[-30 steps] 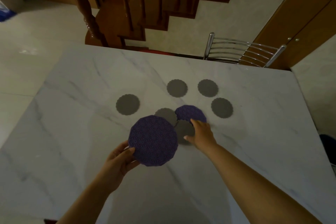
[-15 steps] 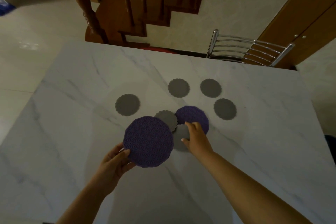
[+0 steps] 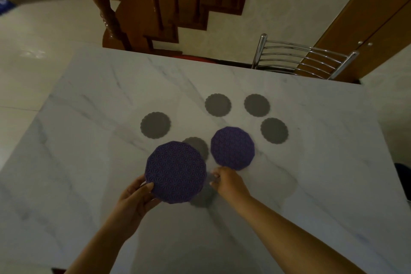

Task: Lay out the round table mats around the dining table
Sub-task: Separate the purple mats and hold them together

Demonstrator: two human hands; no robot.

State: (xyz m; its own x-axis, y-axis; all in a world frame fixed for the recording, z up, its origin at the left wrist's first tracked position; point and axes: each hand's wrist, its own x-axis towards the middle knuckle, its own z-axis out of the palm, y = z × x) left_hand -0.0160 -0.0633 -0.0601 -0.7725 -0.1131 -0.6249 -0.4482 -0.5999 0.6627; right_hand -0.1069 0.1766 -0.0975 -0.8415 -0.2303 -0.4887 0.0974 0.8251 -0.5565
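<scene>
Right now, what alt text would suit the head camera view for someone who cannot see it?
A person's left hand holds a purple round mat above a white marble table, while the right hand pinches a grey mat. Another purple mat and five small grey mats lie beyond.

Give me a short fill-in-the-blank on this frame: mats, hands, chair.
1. The left hand holds a ____ mat.
2. The other purple mat lies on the ____.
3. The chair stands at the table's ____ side.
4. Grey mats in full view, not overlapped: ____.

Missing words: purple; table; far; four
</scene>
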